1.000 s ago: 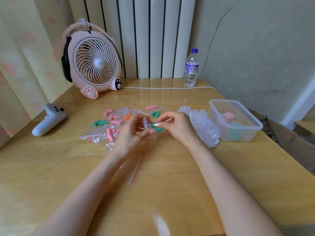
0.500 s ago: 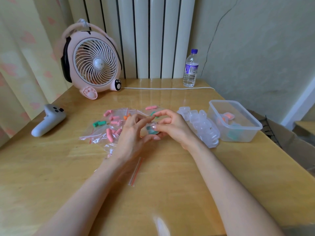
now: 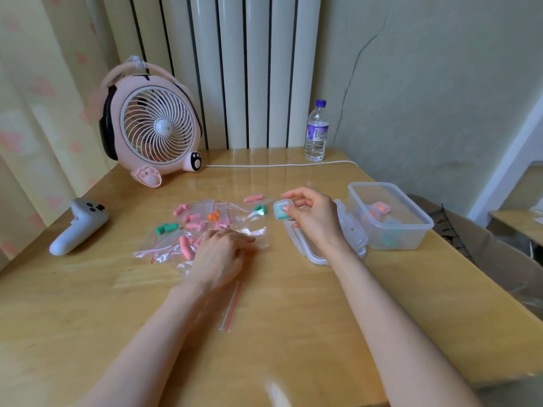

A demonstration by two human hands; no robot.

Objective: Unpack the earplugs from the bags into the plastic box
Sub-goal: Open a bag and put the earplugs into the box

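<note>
Item: small clear square plastic case (image 3: 282, 212) with green foam earplugs inside.
Location: in the air above the yellow wooden table (image 3: 293, 342), between the heap of clear zip bags with red seal strips (image 3: 205, 230) and the clear rectangular plastic box (image 3: 411, 240).
Holder: right hand (image 3: 316, 215), thumb and fingertips pinching the case by its edges in a narrow grip.
Other hand: left hand (image 3: 219, 255) lies knuckles-up on the bags. Whether it grips the film cannot be told.
Box contents: orange and green pieces, seen blurred through the wall.
Obstacle: clear clip-on lid (image 3: 351, 230), flat on the table just beside the box and under the right wrist.
Handling note: the step appears to be delivery of the case to the box. Best practice is probably:
- carry it level over the lid;
- pinch the sides so that it does not pop open;
- lower it past the rim before letting go.
</note>
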